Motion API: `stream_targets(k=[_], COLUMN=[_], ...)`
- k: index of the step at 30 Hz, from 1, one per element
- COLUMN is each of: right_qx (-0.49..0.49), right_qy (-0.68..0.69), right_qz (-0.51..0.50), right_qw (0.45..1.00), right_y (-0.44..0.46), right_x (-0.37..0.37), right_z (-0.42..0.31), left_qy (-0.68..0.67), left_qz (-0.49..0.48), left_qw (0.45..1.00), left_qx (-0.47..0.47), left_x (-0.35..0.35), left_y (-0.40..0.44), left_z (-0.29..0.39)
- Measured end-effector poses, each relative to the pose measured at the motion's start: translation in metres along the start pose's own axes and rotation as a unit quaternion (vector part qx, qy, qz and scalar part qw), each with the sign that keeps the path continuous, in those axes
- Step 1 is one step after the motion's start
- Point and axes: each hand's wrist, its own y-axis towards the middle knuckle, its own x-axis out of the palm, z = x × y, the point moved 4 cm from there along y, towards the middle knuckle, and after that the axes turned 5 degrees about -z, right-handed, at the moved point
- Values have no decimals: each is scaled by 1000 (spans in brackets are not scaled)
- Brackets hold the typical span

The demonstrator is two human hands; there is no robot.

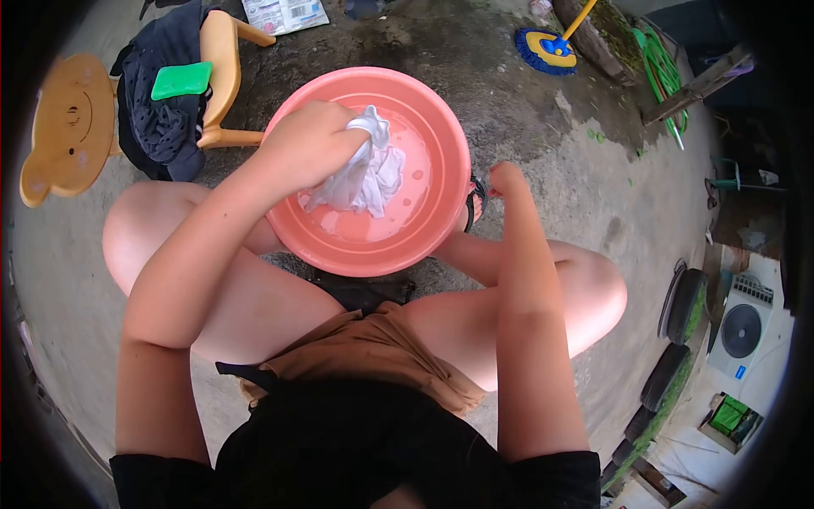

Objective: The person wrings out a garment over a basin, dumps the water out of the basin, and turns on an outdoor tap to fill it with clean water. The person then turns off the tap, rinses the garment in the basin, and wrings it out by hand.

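Observation:
My left hand (318, 146) is closed on a bunched white cloth (377, 174), lifting one part of it. The rest of the cloth lies crumpled in a pink plastic basin (449, 191) between my legs. Shallow liquid with a few bubbles shows on the basin's bottom. What kind of garment the cloth is, I cannot tell. Off the basin's right side, my right hand (506, 180) is curled closed near my sandalled foot (476, 206). It touches neither the basin nor the cloth, and its inner fingers are hidden.
On the left stands a yellow chair (222, 72) with dark clothing (161, 119) and a green bar (181, 81) on it. A plastic packet (287, 13) lies beyond. A blue-yellow brush (547, 51), a green hose (657, 72) and tyres (666, 373) are on the right.

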Motion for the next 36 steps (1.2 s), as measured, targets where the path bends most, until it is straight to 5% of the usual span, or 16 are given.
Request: stream_targets(k=[4,10,19,22,28,31,34,36], right_qx=[-36,-236,-305,-284,-64,62,33,13], right_qy=[6,354,364,365,264,214,50,158], right_qz=[147,19,11,-60,-232,-186,-124,-167], right_qw=[989,905,880,885,934,957,990,973], right_y=[-16,-81,-115,-87,-59,-48,-35,-46], right_x=[0,-31,-52,-35,20,21,18,18], right_z=[0,-68,-103,-93,-45,-12,-8,-11], left_qy=[-19,-30,-22,-15,-14,-14,-2,6], left_qz=[3,6,0,0,-1,1,-3,-2], left_qw=[1000,999,999,1000,1000,1000,1000,1000], left_qx=[4,15,24,19,21,25,22,21], left_x=[2,-2,-2,-2,0,0,0,0], left_y=[-1,-5,-5,-6,-4,-2,-2,-2], left_z=[-1,-1,-2,-2,-2,-3,-2,-1])
